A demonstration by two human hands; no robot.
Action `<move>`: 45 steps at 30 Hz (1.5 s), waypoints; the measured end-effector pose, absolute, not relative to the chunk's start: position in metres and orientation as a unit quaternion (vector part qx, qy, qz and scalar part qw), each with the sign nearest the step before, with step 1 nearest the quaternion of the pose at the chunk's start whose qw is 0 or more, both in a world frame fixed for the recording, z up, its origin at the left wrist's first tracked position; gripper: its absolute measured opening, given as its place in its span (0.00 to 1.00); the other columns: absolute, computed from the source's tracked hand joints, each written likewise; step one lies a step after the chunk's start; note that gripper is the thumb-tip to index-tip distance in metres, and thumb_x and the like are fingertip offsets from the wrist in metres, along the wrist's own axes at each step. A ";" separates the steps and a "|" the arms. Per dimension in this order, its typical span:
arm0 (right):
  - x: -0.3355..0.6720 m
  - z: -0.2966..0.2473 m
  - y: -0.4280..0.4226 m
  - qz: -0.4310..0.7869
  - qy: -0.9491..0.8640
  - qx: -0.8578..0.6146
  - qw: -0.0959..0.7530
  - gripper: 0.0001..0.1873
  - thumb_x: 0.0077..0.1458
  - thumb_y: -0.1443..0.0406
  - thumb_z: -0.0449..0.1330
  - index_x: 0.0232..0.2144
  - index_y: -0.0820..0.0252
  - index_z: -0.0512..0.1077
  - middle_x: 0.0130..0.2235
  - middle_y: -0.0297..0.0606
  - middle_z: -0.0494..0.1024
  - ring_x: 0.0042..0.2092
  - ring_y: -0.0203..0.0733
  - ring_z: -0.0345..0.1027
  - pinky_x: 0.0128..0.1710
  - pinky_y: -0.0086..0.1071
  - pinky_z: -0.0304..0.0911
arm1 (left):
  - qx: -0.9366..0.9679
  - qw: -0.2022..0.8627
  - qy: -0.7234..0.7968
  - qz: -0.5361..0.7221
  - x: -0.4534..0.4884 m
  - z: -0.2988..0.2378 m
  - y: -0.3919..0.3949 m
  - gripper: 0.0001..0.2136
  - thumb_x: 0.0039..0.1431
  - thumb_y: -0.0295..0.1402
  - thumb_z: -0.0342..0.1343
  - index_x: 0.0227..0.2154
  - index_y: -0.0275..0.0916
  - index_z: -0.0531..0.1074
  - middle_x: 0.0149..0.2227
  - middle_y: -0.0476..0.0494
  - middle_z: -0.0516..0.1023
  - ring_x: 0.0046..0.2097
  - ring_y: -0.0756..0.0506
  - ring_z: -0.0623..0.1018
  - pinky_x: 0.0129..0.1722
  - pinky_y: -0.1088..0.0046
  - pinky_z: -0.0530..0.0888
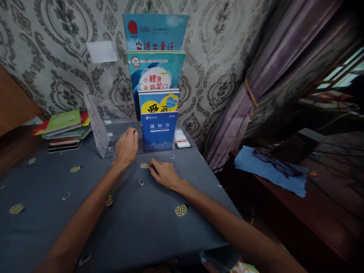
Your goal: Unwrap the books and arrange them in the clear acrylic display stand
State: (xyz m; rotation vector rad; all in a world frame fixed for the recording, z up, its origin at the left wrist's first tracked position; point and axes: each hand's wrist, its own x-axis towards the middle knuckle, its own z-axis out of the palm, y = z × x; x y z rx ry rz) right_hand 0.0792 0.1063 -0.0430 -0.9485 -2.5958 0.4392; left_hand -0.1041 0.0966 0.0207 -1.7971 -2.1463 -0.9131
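Observation:
My left hand (127,147) is closed, held in front of the clear acrylic rack (99,138) just left of a blue booklet (159,132). Its palm side is hidden, so anything in it cannot be made out. On the tablecloth below the booklet lies my right hand (165,174), its fingers curled together with nothing visible in them. Behind the blue booklet, in rising steps, stand a blue and yellow book (159,101), a teal book with a white bubble (155,79) and a taller teal book (156,32). The rack's left part holds no books.
Several books (64,127) lie stacked at the left. A partly pixelated white card (182,138) is right of the rack. Beyond the table's right edge hang a purple curtain (224,125) and a dark red surface bearing a blue cloth (256,170) and eyeglasses (274,163).

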 end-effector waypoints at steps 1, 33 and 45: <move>0.082 -0.042 0.108 0.147 -0.908 -0.360 0.156 0.08 0.66 0.64 0.51 0.43 0.57 0.70 0.36 0.40 0.81 0.34 0.44 0.74 0.33 0.32 0.55 | -0.613 0.099 -0.718 -0.316 -0.107 0.017 0.092 0.16 0.72 0.35 0.36 0.47 0.38 0.68 0.45 0.37 0.78 0.46 0.40 0.76 0.44 0.65 0.70; 0.098 -0.043 0.080 0.290 -0.901 -0.271 0.174 0.14 0.67 0.63 0.49 0.51 0.52 0.70 0.33 0.34 0.81 0.33 0.42 0.75 0.38 0.33 0.63 | -0.661 -0.029 -0.671 -0.334 -0.124 -0.057 0.057 0.13 0.71 0.36 0.40 0.43 0.41 0.69 0.43 0.41 0.78 0.47 0.43 0.76 0.50 0.63 0.71; 0.113 -0.050 0.085 0.277 -0.884 -0.295 0.234 0.16 0.67 0.65 0.48 0.53 0.55 0.70 0.38 0.37 0.83 0.33 0.41 0.77 0.37 0.31 0.65 | -0.664 -0.024 -0.670 -0.331 -0.124 -0.057 0.057 0.13 0.71 0.38 0.39 0.43 0.41 0.69 0.42 0.41 0.77 0.47 0.42 0.76 0.49 0.63 0.71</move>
